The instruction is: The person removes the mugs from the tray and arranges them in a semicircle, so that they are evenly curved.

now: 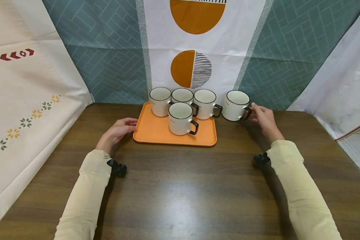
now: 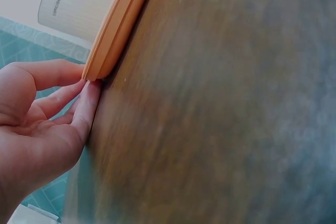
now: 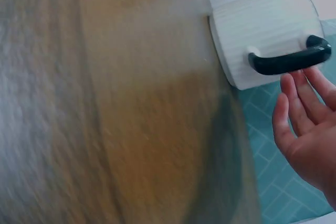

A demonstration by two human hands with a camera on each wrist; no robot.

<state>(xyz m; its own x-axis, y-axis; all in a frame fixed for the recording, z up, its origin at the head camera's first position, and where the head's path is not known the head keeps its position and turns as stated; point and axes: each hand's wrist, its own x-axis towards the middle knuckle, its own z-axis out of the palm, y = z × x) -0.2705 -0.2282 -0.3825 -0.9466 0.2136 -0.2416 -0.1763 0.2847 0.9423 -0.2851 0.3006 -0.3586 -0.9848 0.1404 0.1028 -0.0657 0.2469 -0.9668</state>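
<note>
Several white mugs with black rims and black handles stand upright on an orange tray [image 1: 156,135], one mug [image 1: 179,123] in front of the row. At the tray's left end, my left hand [image 1: 121,129] pinches the rim; in the left wrist view its fingers [image 2: 58,72] lie on both sides of the tray edge. Right of the tray, another white mug [image 1: 232,106] stands upright on the table. My right hand [image 1: 264,120] is at that mug's black handle [image 3: 289,62], fingers extended and not wrapped round it. Whether the fingertips touch the handle is hard to tell.
The brown wooden table [image 1: 180,186] extends in front of the tray. Directly behind the mugs hangs a patterned cloth [image 1: 192,43]. White fabric [image 1: 33,100] borders the table's left side, with more pale fabric [image 1: 339,86] on the right.
</note>
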